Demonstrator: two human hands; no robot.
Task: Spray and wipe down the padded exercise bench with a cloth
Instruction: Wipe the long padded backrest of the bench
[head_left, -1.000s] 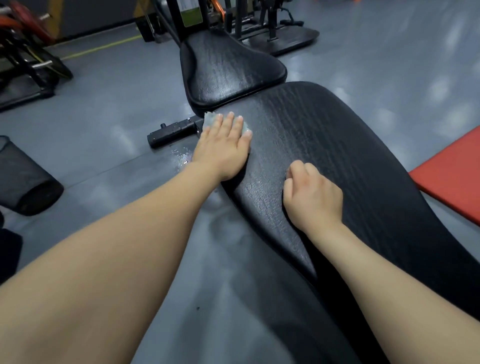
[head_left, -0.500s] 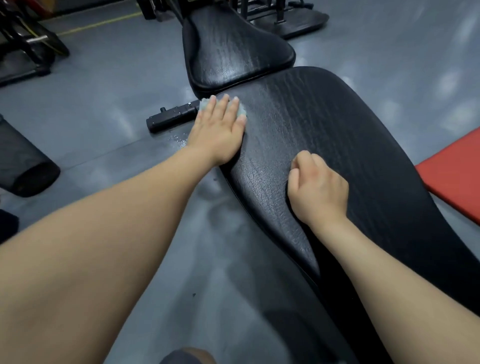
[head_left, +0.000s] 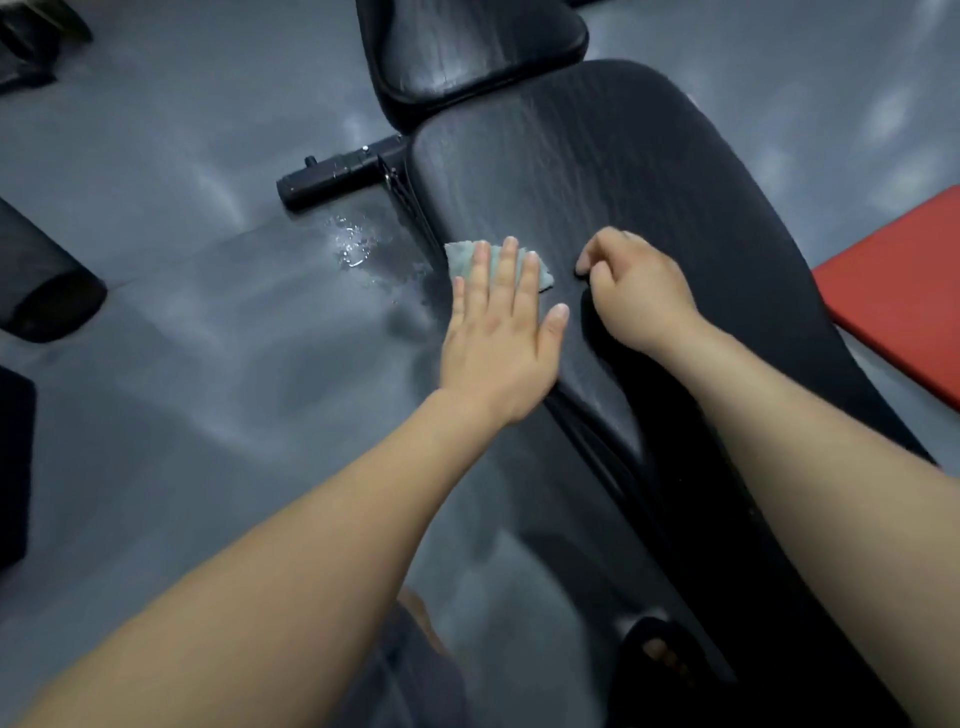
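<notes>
Head view: your left hand (head_left: 498, 338) lies flat, fingers straight, pressing the cloth (head_left: 460, 257) onto the bench (head_left: 623, 171) edge, just left of your right hand (head_left: 639, 296) — a resting fist, holding nothing. The cloth looks limp and light — likely to bunch, so press through its middle.

Your left hand (head_left: 498, 332) lies flat, fingers straight, pressing a pale green cloth (head_left: 460, 258) onto the black bench pad (head_left: 649, 171) at its left edge. Your right hand (head_left: 641, 291) rests on the pad just beside it, fingers curled, holding nothing. A second black pad (head_left: 467, 47) meets the far end. On the grey floor (head_left: 182, 415), a wet patch (head_left: 353, 244) sits near a black frame bar (head_left: 337, 174). A red mat (head_left: 904, 296) lies right.
</notes>
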